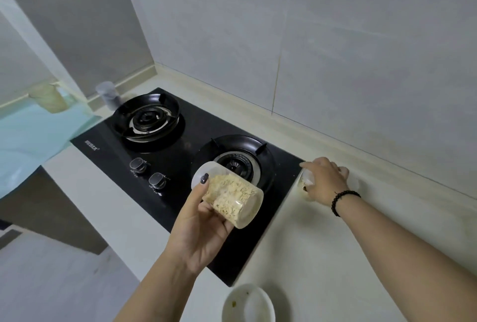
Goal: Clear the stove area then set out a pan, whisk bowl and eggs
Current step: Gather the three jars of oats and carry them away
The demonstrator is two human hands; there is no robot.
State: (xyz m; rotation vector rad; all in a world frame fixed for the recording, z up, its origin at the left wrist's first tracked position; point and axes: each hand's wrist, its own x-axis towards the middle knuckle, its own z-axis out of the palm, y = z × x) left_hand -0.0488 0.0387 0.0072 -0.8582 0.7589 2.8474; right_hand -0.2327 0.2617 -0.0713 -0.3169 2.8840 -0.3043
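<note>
Clear plastic jar (233, 200), flaky contents, gripped by left hand (204, 221); right hand (324, 179) clasps second jar (307, 182).

Left hand (204, 221) is gripping a clear jar (232, 196) of pale flakes, tilted on its side over the black stove (180, 141) — white lid pointing at the knobs (148, 173). Right hand (324, 179) is curling over a second container (305, 182) on the counter (335, 257) just beside the stove's right edge — probably another jar, mostly hidden. White bowl (249, 305) is sitting at the near edge.
</note>
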